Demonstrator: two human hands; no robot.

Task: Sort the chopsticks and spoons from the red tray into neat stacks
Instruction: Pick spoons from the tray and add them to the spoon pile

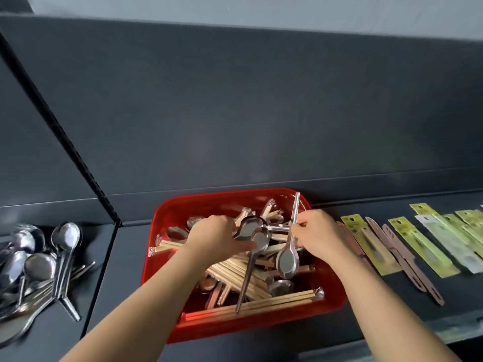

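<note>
One red tray (235,329), two hands over it. Left hand (215,235) grips two spoons (252,231), right hand (317,235) pinches one spoon (287,258). Left of the left hand, a spoon pile (39,265) with at least five bowls. Right of the right hand, roughly six green packets (423,244). Chopsticks (235,273) are too tangled to count.

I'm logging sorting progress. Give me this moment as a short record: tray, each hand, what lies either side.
tray: red tray, chopsticks and spoons mixed inside
left hand: grips held spoons above the tray
right hand: pinches single spoon by its handle
left of tray: spoon pile, loose
right of tray: green packets in a row
</note>
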